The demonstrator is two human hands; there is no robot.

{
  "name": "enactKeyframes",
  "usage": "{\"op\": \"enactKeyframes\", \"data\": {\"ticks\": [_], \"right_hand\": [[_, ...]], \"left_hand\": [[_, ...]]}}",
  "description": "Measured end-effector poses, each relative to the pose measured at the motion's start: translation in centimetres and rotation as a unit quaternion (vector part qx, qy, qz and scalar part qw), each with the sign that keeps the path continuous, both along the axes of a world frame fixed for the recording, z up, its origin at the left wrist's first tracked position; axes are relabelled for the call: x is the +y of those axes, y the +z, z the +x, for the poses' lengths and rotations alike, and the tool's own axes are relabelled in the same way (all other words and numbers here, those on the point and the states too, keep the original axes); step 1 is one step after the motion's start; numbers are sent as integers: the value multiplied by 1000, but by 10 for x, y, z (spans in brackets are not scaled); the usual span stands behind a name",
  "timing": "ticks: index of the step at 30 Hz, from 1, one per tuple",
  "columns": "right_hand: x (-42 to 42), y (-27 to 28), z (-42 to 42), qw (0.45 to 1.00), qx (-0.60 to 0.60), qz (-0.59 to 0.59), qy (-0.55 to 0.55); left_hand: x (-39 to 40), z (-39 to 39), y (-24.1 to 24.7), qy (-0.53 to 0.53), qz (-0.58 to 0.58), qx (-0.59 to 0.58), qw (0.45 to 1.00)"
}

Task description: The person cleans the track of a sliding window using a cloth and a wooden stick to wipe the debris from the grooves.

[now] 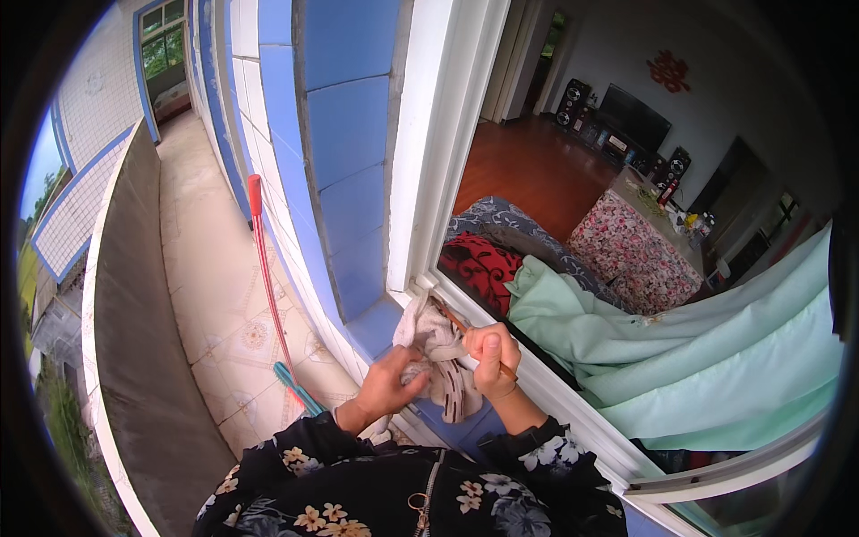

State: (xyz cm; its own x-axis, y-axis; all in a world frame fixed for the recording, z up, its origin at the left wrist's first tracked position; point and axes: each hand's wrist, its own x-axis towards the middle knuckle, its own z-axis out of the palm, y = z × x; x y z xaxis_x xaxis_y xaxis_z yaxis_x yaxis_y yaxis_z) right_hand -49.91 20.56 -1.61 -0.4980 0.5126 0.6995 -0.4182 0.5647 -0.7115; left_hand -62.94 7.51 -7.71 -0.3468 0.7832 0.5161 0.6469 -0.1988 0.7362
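My right hand [492,357] is closed around a thin brown stick [451,315], which slants up and to the left. The stick's far end meets a crumpled off-white cloth [433,330] at the corner of the white window frame [429,278]. Whether the tip is inside the cloth or only against it, I cannot tell. My left hand [388,384] grips the cloth's near left side, its fingers partly buried in the folds. A striped end of the cloth hangs over the blue tiled sill [463,424].
A broom [268,295] with a red handle and teal bristles leans at my left on the tiled balcony floor [201,268]. Beyond it runs a parapet wall [141,322]. Through the window, a pale green curtain [671,349] drapes beside a red patterned cushion [478,265].
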Motion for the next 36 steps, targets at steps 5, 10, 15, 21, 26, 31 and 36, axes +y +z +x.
{"op": "enactKeyframes", "data": {"ticks": [5,10,15,21,26,31,36], "right_hand": [[3,15,-9,998,-41,-50,-17],[12,21,39,993,-113,40,-14],[3,49,92,934,-305,-175,58],[12,89,103,879,-466,-1,102],[29,57,104,872,-467,147,11],[28,58,61,813,-548,178,-83],[43,59,48,805,-553,210,-41]], "left_hand": [[5,1,-4,-4,-9,7,1000],[3,-2,0,1,7,4,1000],[5,0,0,-7,-4,-1,1000],[2,-2,0,-9,-17,-5,1000],[5,2,6,26,-59,-92,994],[19,-11,11,47,-129,-237,962],[24,-8,10,3,-106,-192,976]]}}
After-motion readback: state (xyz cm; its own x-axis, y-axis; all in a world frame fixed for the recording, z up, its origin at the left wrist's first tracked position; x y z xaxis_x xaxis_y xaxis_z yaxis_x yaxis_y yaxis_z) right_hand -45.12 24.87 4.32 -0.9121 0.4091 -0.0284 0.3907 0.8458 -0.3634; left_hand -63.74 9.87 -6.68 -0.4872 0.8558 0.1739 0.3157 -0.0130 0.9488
